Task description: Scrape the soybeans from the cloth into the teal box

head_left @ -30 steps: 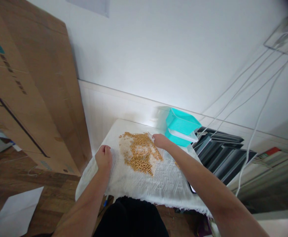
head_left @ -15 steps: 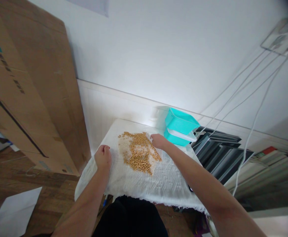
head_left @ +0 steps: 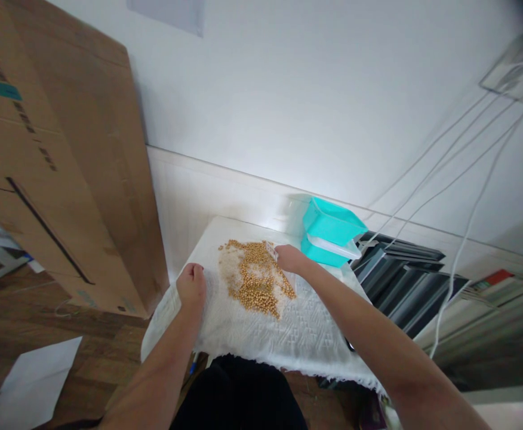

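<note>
A heap of small yellow beans (head_left: 256, 278) lies spread on a white textured cloth (head_left: 283, 328) that covers a small table. My right hand (head_left: 289, 258) rests at the heap's far right edge and is closed on a small white flat piece (head_left: 270, 250) that touches the beans. My left hand (head_left: 191, 284) is fisted, pressing down on the cloth's left edge, apart from the beans.
Two stacked turquoise containers (head_left: 328, 230) stand behind the heap at the right. A large cardboard box (head_left: 55, 155) leans at the left. Dark striped panels (head_left: 400, 275) and white cables (head_left: 467, 179) lie to the right. A white sheet (head_left: 28, 382) is on the wooden floor.
My right hand has edged slightly left along the heap's far edge with the white piece. The left hand has stayed in place. The view has shifted a little.
</note>
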Demonstrator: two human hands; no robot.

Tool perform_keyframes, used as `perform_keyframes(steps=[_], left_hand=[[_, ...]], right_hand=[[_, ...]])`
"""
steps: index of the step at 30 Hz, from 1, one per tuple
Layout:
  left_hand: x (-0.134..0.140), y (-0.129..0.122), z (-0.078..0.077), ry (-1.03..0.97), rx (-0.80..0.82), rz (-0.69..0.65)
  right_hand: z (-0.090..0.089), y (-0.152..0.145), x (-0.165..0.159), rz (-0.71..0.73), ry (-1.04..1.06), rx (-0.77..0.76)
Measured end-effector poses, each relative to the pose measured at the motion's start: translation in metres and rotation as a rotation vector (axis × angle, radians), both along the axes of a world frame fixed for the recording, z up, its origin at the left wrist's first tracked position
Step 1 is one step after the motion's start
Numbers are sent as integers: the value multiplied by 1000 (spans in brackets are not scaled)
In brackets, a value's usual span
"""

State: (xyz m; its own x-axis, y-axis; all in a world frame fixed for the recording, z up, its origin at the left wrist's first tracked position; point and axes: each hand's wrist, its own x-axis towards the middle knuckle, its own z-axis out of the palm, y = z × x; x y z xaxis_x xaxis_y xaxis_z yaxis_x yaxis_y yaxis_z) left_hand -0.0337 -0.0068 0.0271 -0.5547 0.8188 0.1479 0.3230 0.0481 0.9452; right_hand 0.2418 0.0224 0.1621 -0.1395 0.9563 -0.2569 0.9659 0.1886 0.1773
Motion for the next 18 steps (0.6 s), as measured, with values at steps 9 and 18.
perform_keyframes(steps=[9,18], left_hand=[[1,-2,3,-8,0,-2],[0,2,-4,36,17,4]], right_hand=[[0,-3,-4,-1,7,13],[7,-12,-16,-9,-23,-3]])
